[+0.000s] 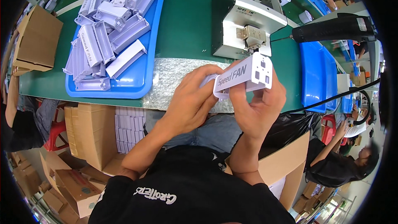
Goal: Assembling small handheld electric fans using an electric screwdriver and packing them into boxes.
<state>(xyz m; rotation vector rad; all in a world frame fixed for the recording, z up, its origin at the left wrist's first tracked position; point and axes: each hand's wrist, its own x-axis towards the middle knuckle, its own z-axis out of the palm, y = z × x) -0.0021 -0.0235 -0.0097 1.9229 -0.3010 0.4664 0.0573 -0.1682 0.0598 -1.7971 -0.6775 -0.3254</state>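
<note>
Head cam looking down: both hands are up off the green tabletop (186, 25), sharing one white plastic fan housing with dark lettering (244, 74). Left hand (192, 99) has its fingers curled shut around the housing's left end, right hand (259, 103) pinches the right end from underneath, thumb on the front face. It sits just in front of the grey metal box-shaped machine (244, 12), close but not touching. Blue plastic tray piled with more white housings (143, 79) is off to the left, well apart, with a silvery foam strip (174, 79) along the near tabletop edge between them. Cardboard boxes (87, 137) crowd below that edge.
</note>
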